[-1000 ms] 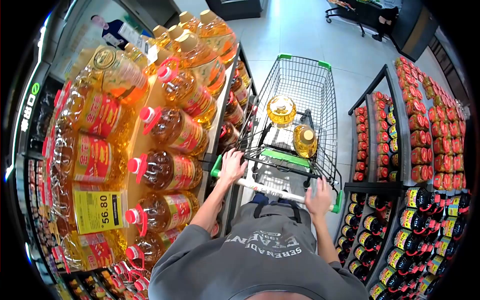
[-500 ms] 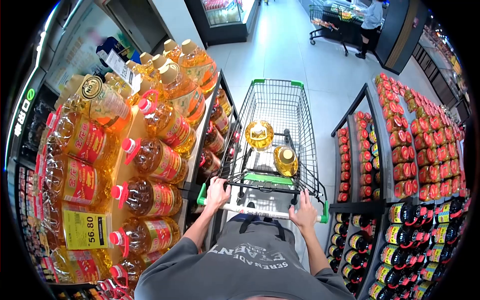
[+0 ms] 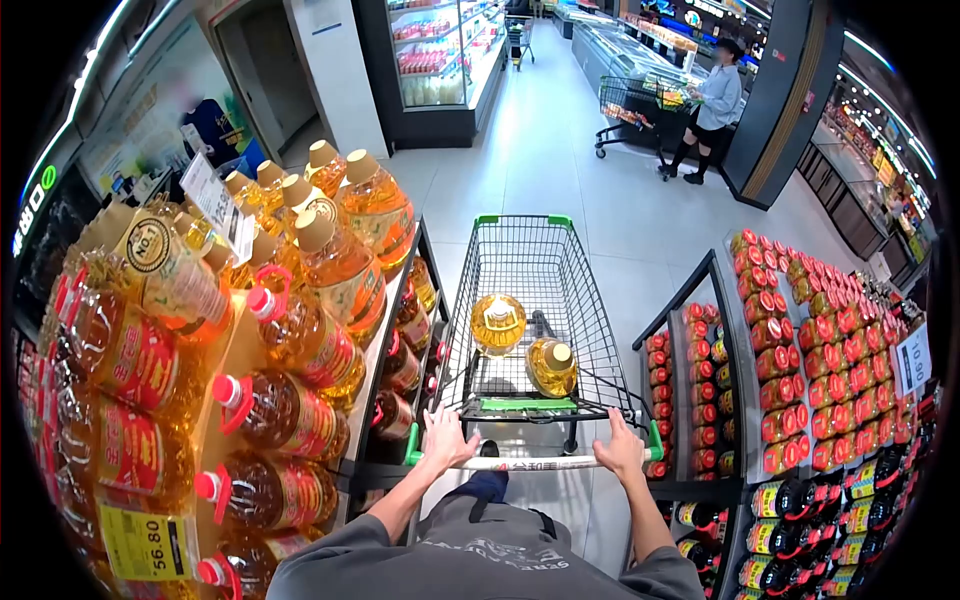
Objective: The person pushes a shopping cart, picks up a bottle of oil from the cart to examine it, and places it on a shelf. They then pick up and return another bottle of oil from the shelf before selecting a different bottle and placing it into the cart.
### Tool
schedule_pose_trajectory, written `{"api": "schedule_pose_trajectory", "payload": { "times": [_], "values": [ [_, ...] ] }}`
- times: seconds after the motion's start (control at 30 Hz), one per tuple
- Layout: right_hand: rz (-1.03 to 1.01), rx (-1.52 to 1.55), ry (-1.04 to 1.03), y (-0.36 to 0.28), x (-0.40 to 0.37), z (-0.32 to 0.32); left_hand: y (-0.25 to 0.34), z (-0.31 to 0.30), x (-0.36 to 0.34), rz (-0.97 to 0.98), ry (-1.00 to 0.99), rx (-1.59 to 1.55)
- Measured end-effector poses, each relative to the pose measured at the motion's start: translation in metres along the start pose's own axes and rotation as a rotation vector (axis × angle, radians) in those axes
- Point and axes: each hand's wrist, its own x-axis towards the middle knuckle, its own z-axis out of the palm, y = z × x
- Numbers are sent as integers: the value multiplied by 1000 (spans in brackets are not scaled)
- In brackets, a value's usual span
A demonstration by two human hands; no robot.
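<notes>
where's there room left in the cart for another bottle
The front half of the cart basket is bare mesh, between its green front rim and the two oil bottles near the handle. The aisle floor ahead is open too. Crowded: shelved oil jugs left, red-lidded jars right, both packed.

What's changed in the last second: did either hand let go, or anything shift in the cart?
Neither let go: the left hand and right hand still grip the handle. The view has tilted up, so more of the aisle and a shopper ahead now show. Whether the cart rolled forward is hard to tell. The two oil bottles sit in it as before.
</notes>
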Motion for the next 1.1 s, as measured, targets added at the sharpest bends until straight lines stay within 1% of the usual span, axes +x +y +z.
{"api": "schedule_pose_trajectory", "payload": {
  "times": [0.07,0.17,0.23,0.3,0.43,0.47,0.7,0.77,0.8,0.9,0.93,0.97,1.03,1.07,1.1],
  "values": [
    [73,-2,-25,-1,26,-8,3,-14,18,31,-85,10],
    [95,-38,-45,3,63,-16,-11,-13,45,163,-49,-121],
    [80,-43,-16,5,85,-18,-3,-21,61,140,-14,-135],
    [69,-58,-67,7,110,-19,0,-21,80,122,26,-116],
    [75,-71,-74,2,151,-25,3,-33,118,109,23,-138],
    [57,-64,-42,2,160,-23,3,-38,126,103,16,-149],
    [91,-24,-25,-10,222,-24,-8,-52,190,125,24,-192],
    [101,-56,-71,-17,239,-27,-13,-52,206,131,41,-165],
    [57,-36,-22,-16,246,-25,-13,-56,214,126,42,-163],
    [59,-35,-38,-18,271,-23,-14,-67,236,111,30,-199],
    [53,-38,-45,-19,279,-23,-18,-59,244,146,161,-158],
    [54,-39,-51,-21,287,-25,-21,-57,252,148,160,-159],
    [47,-45,-62,-22,304,-28,-15,-70,265,102,57,-198],
    [31,-31,-53,-22,313,-28,-21,-58,274,145,171,-139],
    [15,-17,-45,-20,321,-28,-19,-61,280,143,166,-160]
  ]
}}
